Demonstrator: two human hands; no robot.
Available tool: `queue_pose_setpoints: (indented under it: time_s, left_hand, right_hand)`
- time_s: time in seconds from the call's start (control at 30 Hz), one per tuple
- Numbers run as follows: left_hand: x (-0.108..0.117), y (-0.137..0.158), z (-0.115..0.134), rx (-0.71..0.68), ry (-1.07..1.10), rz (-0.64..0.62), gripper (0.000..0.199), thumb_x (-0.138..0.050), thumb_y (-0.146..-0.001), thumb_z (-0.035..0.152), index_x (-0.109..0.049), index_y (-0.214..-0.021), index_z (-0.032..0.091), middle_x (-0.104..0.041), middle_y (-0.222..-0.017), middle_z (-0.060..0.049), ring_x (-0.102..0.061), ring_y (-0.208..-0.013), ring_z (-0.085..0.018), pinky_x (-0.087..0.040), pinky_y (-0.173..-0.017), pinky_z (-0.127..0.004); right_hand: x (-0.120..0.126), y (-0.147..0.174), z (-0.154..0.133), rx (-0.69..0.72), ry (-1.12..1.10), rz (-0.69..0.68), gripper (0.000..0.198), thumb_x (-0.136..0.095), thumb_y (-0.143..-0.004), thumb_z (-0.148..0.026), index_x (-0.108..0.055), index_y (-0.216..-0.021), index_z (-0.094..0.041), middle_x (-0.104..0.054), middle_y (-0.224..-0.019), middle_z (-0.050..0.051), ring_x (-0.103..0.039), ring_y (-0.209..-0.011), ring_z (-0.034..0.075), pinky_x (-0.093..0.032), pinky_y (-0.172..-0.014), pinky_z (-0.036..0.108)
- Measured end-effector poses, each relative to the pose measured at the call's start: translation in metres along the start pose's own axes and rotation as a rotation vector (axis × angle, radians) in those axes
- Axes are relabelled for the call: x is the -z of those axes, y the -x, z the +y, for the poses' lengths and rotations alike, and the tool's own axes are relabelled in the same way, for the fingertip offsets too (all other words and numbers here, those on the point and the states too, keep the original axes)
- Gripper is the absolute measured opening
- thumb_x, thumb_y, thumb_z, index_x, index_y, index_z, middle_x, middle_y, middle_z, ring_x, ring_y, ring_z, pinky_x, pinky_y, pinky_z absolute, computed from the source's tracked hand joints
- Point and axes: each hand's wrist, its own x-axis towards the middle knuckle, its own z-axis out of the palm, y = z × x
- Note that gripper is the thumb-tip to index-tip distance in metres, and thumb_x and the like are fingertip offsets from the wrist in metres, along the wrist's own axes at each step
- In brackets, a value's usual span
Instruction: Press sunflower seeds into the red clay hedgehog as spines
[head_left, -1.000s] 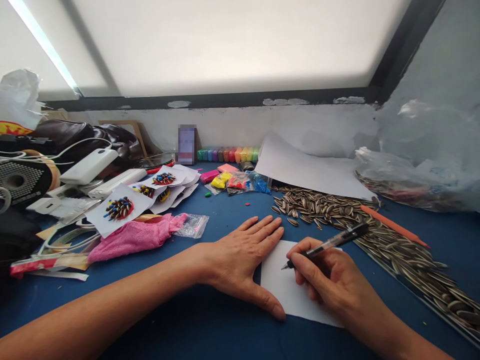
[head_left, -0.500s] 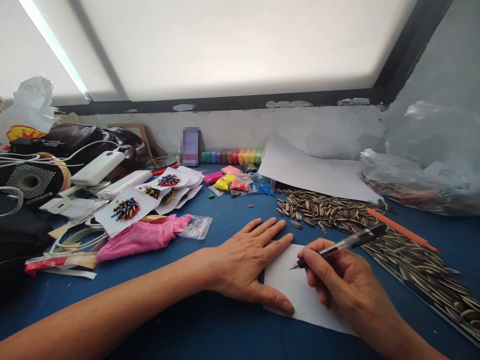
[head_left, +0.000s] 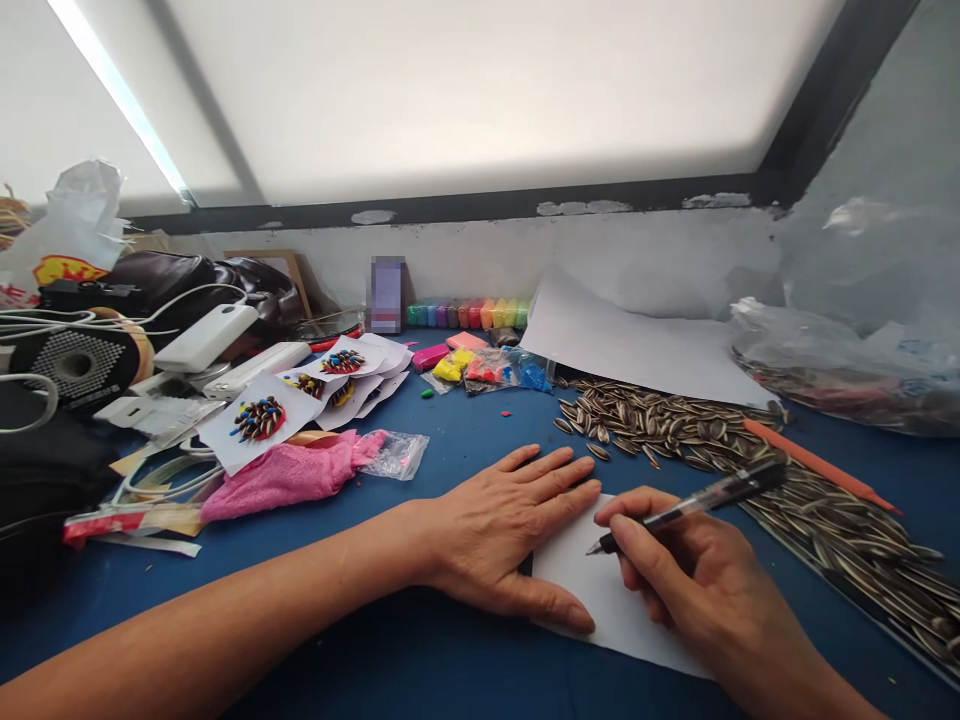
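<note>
A piece of white paper (head_left: 592, 580) lies on the blue tabletop in front of me. My left hand (head_left: 510, 530) rests flat with its fingers spread, the thumb and fingertips over the paper's left side. In my right hand (head_left: 690, 570) is a black pen (head_left: 690, 510) with a clear barrel, held in a writing grip. Its tip points down and left at the paper; I cannot tell whether it touches. The right hand covers the paper's right part. Just beyond both hands spread striped sunflower seeds (head_left: 667, 425).
An orange pen-like stick (head_left: 825, 465) lies on the seeds. Farther back are a large white sheet (head_left: 637, 350), coloured clay packets (head_left: 487, 370) and a plastic bag (head_left: 847, 370). To the left are seed-decorated cards (head_left: 259, 420), a pink cloth (head_left: 292, 480) and a cable spool (head_left: 75, 365).
The whole view has shifted slightly, so most things sit a little farther right. Both hands keep nearly the same pose, and the pen stays in my right hand.
</note>
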Motion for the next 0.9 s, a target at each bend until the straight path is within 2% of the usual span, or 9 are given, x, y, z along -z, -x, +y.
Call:
queue_pose_setpoints:
  time_s: [0.17,0.33,0.47,0.53,0.57,0.63,0.67,0.77,0.9]
  left_hand:
    - [0.003,0.0,-0.001,0.001,0.028,-0.015,0.097,-0.06,-0.081,0.067,-0.016,-0.155,0.021,-0.012,-0.16,-0.009,-0.007,-0.148,-0.03,-0.001,-0.12,-0.05]
    - [0.004,0.0,-0.001,-0.006,0.045,-0.004,0.096,-0.063,-0.081,0.064,-0.017,-0.154,0.023,-0.012,-0.16,-0.008,-0.008,-0.148,-0.032,-0.001,-0.12,-0.051]
    - [0.002,0.0,-0.003,-0.01,0.056,0.027,0.096,-0.068,-0.078,0.06,-0.023,-0.153,0.022,-0.017,-0.16,-0.01,-0.012,-0.148,-0.033,-0.004,-0.12,-0.052]
    - [0.0,0.0,-0.006,-0.01,0.114,0.092,0.083,-0.068,-0.08,0.052,-0.033,-0.149,0.02,-0.027,-0.157,-0.011,-0.021,-0.146,-0.031,-0.009,-0.12,-0.05]
    - [0.0,0.0,-0.007,0.001,0.169,0.153,0.07,-0.065,-0.084,0.045,-0.041,-0.144,0.019,-0.036,-0.153,-0.011,-0.03,-0.143,-0.029,-0.016,-0.12,-0.048]
    - [-0.001,-0.002,-0.01,0.064,0.282,0.318,0.04,-0.055,-0.091,0.029,-0.057,-0.128,0.017,-0.056,-0.137,-0.011,-0.049,-0.128,-0.024,-0.034,-0.112,-0.041]
    - [-0.002,-0.003,-0.011,0.11,0.317,0.4,0.031,-0.05,-0.091,0.024,-0.062,-0.12,0.016,-0.062,-0.125,-0.01,-0.056,-0.119,-0.022,-0.04,-0.106,-0.039]
    - [-0.003,-0.005,-0.013,0.2,0.301,0.498,0.019,-0.054,-0.089,0.021,-0.068,-0.1,0.017,-0.064,-0.105,-0.008,-0.059,-0.102,-0.02,-0.046,-0.097,-0.038]
    - [-0.005,-0.006,-0.015,0.179,0.253,0.438,0.007,-0.063,-0.087,0.023,-0.066,-0.09,0.018,-0.06,-0.104,-0.007,-0.056,-0.104,-0.02,-0.044,-0.099,-0.038]
  right_hand:
    - [0.001,-0.001,0.004,-0.009,-0.022,0.015,0.042,-0.054,-0.086,-0.059,-0.054,-0.065,-0.023,-0.046,-0.05,-0.005,-0.045,-0.041,0.01,-0.039,-0.042,0.023]
    - [0.001,0.001,-0.001,-0.045,-0.053,0.065,0.042,-0.053,-0.086,-0.061,-0.057,-0.069,-0.023,-0.049,-0.052,-0.005,-0.045,-0.042,0.01,-0.038,-0.042,0.023]
    - [0.001,-0.001,-0.001,-0.044,-0.056,0.038,0.043,-0.054,-0.085,-0.062,-0.056,-0.069,-0.022,-0.05,-0.051,-0.005,-0.044,-0.04,0.009,-0.037,-0.041,0.023]
    - [0.001,-0.002,0.001,-0.032,-0.054,0.017,0.042,-0.055,-0.084,-0.062,-0.055,-0.069,-0.022,-0.051,-0.052,-0.005,-0.045,-0.04,0.009,-0.037,-0.04,0.022]
    - [0.001,-0.003,0.001,-0.03,-0.055,0.009,0.042,-0.055,-0.084,-0.061,-0.056,-0.07,-0.022,-0.052,-0.053,-0.005,-0.045,-0.04,0.009,-0.037,-0.041,0.022]
    - [0.001,-0.003,0.001,-0.038,-0.055,0.001,0.04,-0.055,-0.085,-0.06,-0.058,-0.073,-0.022,-0.053,-0.055,-0.004,-0.046,-0.042,0.009,-0.039,-0.042,0.022]
    - [0.001,-0.002,0.0,-0.044,-0.049,-0.003,0.039,-0.055,-0.085,-0.06,-0.059,-0.076,-0.022,-0.054,-0.056,-0.004,-0.047,-0.043,0.01,-0.039,-0.043,0.022]
    - [0.0,-0.002,-0.002,-0.047,-0.007,-0.027,0.039,-0.053,-0.087,-0.06,-0.061,-0.078,-0.023,-0.054,-0.059,-0.003,-0.048,-0.046,0.011,-0.039,-0.044,0.023]
    - [-0.001,-0.003,-0.001,-0.044,0.044,-0.059,0.041,-0.047,-0.09,-0.06,-0.063,-0.084,-0.022,-0.046,-0.051,-0.005,-0.04,-0.042,0.01,-0.031,-0.04,0.023]
